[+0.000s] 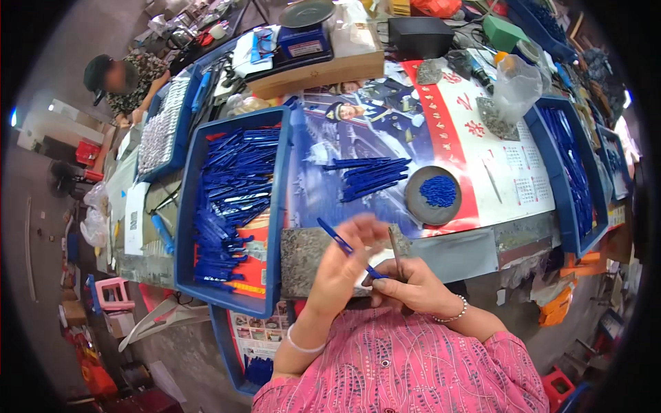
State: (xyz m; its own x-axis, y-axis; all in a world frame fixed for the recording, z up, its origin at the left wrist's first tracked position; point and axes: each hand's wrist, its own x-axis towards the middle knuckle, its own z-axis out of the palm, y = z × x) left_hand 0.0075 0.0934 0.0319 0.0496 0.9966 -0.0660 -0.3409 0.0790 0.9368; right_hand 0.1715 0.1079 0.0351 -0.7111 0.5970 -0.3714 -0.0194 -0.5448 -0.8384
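My left hand (344,265) holds a thin blue pen barrel (336,239) that points up and to the left. My right hand (412,288) grips the barrel's lower end and also holds a slim dark rod (395,253) upright. Both hands hover over the front edge of the table, just above my pink patterned top. A small heap of blue pen barrels (372,177) lies on the table behind my hands. Beside it stands a round grey dish (417,206) with small blue caps (438,191) in it.
A blue tray (184,241) full of blue pen parts sits to my left. Another blue tray (561,199) with blue parts stands at the right. A scale (305,31), a black box (420,36) and a clear bag (516,86) are at the back. Another person (127,82) sits far left.
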